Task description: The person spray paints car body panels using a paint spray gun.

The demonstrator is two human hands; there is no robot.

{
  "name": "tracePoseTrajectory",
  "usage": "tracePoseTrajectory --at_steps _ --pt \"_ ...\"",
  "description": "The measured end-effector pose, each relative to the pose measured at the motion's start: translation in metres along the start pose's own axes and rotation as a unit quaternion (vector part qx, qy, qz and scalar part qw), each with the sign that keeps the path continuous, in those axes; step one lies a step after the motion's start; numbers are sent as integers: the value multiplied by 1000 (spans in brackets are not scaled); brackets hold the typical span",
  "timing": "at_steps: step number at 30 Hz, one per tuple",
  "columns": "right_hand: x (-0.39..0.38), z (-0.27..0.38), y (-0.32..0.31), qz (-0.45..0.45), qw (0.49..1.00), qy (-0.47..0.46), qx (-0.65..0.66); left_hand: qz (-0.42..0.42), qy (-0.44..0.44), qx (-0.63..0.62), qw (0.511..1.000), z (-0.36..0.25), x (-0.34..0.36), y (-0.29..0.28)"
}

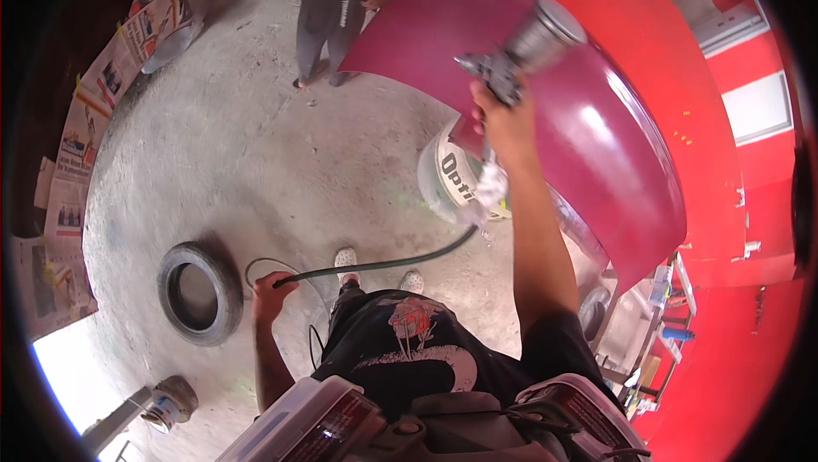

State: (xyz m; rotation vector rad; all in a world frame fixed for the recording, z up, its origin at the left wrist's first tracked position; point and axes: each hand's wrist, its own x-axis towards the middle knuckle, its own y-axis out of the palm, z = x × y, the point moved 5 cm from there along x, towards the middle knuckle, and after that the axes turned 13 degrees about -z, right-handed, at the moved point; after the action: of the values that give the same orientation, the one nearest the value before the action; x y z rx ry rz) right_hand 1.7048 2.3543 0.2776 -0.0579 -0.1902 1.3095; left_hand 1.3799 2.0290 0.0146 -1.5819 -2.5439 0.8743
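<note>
My right hand (pixel 504 113) grips a spray gun (pixel 496 75) whose metal paint cup (pixel 545 32) tilts up to the right. Its nozzle points left, above a glossy maroon car panel (pixel 588 130) that looks like a hood. A whitish rag or wrapping (pixel 492 185) hangs around the hose connection below the gun's handle. From there a dark air hose (pixel 392 263) runs down and left to my left hand (pixel 273 292), whose fingers are wrapped round it. Whether paint is leaving the nozzle cannot be made out.
A white bucket (pixel 443 174) stands under the panel's near edge. One tire (pixel 200 293) lies on the concrete floor at left. Another person (pixel 328 15) stands at the far side. Newspaper masking (pixel 81 155) covers something at left; a cluttered shelf (pixel 635 334) stands by the red wall (pixel 724 326).
</note>
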Motion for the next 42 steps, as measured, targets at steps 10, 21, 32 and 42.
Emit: tracePoseTrajectory --at_steps 10,21,32,42 --pt "56 10 168 83 996 -28 -31 -95 -68 11 993 16 -20 -12" --pt "36 29 -14 72 996 -8 -61 29 43 13 999 -35 -9 57" --pt "-52 10 -319 -133 987 -21 -86 289 171 111 935 -158 -39 185" --pt "-131 -51 -588 -345 920 35 -182 475 370 189 776 -282 -145 339"
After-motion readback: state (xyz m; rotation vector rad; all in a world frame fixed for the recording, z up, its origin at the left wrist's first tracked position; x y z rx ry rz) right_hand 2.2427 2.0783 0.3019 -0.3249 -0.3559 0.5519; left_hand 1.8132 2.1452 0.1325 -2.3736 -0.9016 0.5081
